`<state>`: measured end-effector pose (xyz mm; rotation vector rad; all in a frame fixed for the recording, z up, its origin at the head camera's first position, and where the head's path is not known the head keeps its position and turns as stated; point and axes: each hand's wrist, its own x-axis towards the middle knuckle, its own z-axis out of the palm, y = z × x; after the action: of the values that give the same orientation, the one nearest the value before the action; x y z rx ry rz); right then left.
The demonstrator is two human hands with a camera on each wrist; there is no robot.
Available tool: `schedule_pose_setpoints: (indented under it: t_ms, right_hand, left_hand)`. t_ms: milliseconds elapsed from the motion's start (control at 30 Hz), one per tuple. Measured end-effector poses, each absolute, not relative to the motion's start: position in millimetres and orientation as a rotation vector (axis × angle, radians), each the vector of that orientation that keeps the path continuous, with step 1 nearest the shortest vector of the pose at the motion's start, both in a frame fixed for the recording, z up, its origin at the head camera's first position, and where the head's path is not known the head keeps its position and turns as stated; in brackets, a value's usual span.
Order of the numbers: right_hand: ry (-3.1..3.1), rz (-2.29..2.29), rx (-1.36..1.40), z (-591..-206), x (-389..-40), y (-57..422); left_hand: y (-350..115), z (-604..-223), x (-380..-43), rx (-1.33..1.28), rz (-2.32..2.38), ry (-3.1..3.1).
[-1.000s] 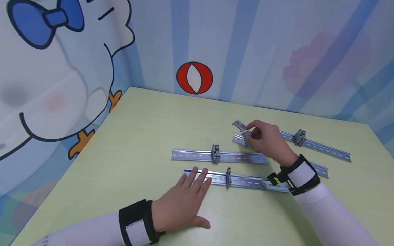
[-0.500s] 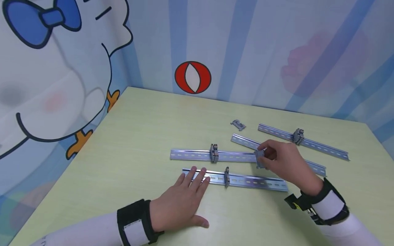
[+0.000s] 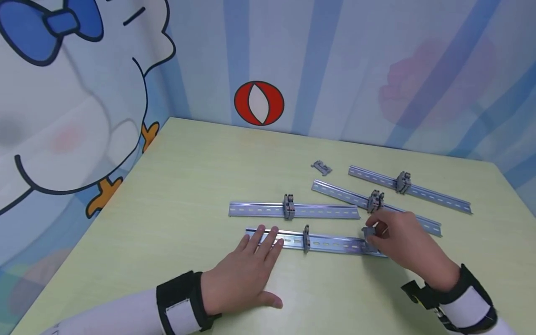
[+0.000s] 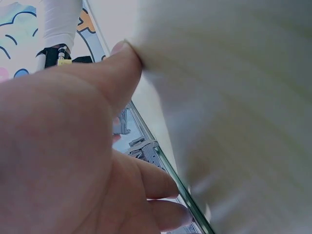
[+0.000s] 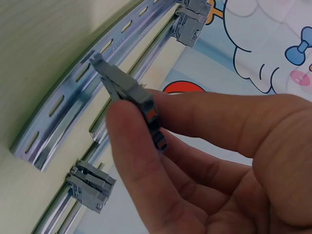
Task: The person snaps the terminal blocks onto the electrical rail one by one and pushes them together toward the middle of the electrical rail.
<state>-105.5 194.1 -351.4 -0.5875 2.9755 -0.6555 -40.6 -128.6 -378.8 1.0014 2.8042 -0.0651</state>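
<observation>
My left hand (image 3: 240,279) lies with straight, spread fingers, its fingertips over the left end of the front slotted metal DIN rail (image 3: 335,244). One thin grey terminal block (image 3: 306,238) stands upright on that rail, right of those fingertips. Between thumb and forefinger, my right hand (image 3: 412,244) pinches another grey terminal block (image 5: 129,90) with small orange spots. In the head view this block overlaps the right end of the front rail. The right wrist view shows it tilted, close by the rail's slotted face.
Behind lies a second rail (image 3: 255,209) with grey blocks (image 3: 289,207) at its middle. Two slanted rails lie farther right, the nearer rail (image 3: 335,190) and the back rail (image 3: 439,197), each bearing blocks. A loose grey piece (image 3: 321,167) lies behind them. A printed wall (image 3: 335,70) bounds the table.
My right hand has moved from beside the loose piece at the back toward the front right, carrying the terminal block to the front rail's right end. The left hand has stayed in place.
</observation>
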Motion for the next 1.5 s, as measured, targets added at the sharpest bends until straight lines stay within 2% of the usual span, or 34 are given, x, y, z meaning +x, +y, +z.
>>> schedule_pose_setpoints:
  t_ms: [433,1000,1500]
  right_hand:
    - [2.981,-0.506,-0.585,-349,-94,212]
    - [2.912,-0.481,-0.422,-353,-99,219]
    - [3.008,-0.431,-0.467,-356,-102,218]
  left_hand:
    - [-128,-379,-40,1.000,-0.071,2.804]
    - [-128,-380,-41,1.002,-0.082,2.789]
    - [-128,-381,-42,0.999,-0.069,2.781]
